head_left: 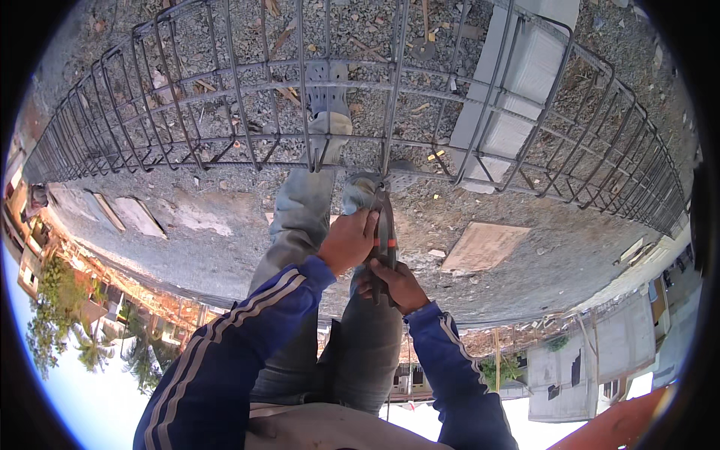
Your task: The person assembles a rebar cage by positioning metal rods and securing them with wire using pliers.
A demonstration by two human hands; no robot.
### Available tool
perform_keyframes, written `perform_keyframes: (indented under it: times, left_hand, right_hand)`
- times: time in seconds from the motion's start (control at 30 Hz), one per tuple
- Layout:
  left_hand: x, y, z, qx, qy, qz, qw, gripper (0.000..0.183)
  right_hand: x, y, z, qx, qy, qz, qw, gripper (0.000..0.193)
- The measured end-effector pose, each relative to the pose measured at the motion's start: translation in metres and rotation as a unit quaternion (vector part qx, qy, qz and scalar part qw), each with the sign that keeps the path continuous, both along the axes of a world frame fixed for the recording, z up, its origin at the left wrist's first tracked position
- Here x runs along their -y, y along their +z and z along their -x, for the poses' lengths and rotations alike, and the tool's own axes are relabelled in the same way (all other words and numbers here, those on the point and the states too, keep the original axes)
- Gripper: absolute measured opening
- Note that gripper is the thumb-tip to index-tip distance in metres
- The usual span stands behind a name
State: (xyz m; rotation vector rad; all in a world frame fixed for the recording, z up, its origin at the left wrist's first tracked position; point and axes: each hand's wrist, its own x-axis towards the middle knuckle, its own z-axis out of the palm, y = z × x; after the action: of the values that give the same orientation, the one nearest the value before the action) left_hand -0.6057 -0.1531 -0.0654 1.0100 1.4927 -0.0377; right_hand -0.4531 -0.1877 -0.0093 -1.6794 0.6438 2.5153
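Left hand (349, 240) just ahead of right hand (403, 287)

The left forearm (236, 322) slants forward and to the right, the fingers of that hand bunched and pointing ahead. The right forearm (451, 352) angles forward and to the left, its hand curled into a grip with the thumb extended.
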Motion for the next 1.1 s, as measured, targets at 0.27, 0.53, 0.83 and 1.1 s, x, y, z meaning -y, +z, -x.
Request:
perform_keyframes:
  times: [0.27,0.53,0.83,1.1]
  left_hand:
    - [-0.055,0.016,0.017,0.156,0.272,0.335,0.889,0.033]
    - [-0.04,0.046,0.035,0.121,0.044,0.118,0.985,0.035]
    - [-0.093,0.075,0.093,0.198,0.355,0.228,0.885,0.036]
    - [-0.153,0.066,0.054,0.228,0.385,0.145,0.883,0.029]
  right_hand:
    - [-0.028,0.018,-0.015,0.203,0.434,-0.263,0.838,0.033]
    - [-0.095,0.042,-0.039,0.33,0.547,-0.446,0.628,0.045]
    - [-0.148,-0.056,0.017,0.283,0.569,-0.614,0.468,0.054]
    - [-0.19,-0.003,0.038,0.178,0.185,-0.373,0.892,0.038]
